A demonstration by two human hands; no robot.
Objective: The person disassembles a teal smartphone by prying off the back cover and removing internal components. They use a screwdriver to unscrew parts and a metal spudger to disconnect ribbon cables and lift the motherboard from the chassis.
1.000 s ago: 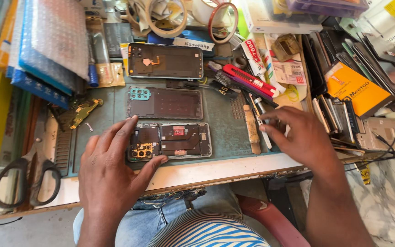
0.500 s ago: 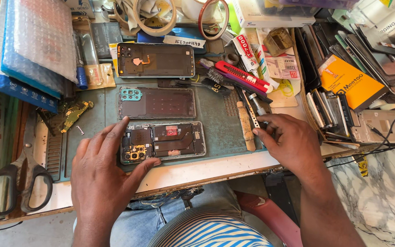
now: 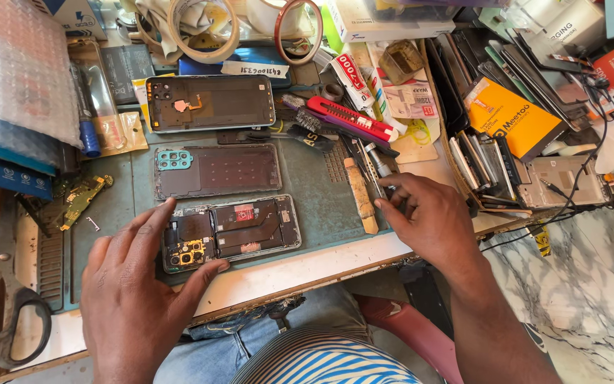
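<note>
Head view: the left hand (image 3: 133,295), fingers spread, steadies the opened phone (image 3: 230,232) at its camera end on the green mat (image 3: 321,203) near the tabletop's (image 3: 300,269) front edge. The right hand (image 3: 428,220), fingers drawn together, pinches a slim metal tool (image 3: 378,165) beside a wooden-handled tool (image 3: 360,195), right of the phone. Two back covers (image 3: 218,171) lie just beyond it.

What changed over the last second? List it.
The right hand slid left along the tools to the thin tool beside the wooden handle; grip unclear. The left hand stayed on the opened phone; the back covers stayed put.
</note>
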